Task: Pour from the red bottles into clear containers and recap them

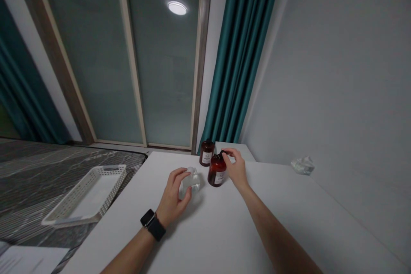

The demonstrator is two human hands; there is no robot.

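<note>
My left hand point(177, 192), with a dark watch on its wrist, curves its fingers and thumb round a clear, see-through bottle point(195, 180) on the white table point(205, 231). The fingers hide part of that bottle, so its exact shape is hard to make out. Just to its right stands an amber-brown bottle point(213, 177) with a white label, upright on the table. The thumb and fingers of my right hand point(235, 166) pinch the black top of this amber bottle. A second amber bottle point(206, 155) with a dark cap and white label stands upright behind it, touched by neither hand.
Crumpled white tissue or plastic point(302, 165) lies by the wall at right. A white box-like surface point(234, 150) sits behind the bottles. Left of the table, a white perforated basket point(73, 190) rests on a dark patterned surface. Teal curtains point(244, 51) hang beside glass doors point(163, 81).
</note>
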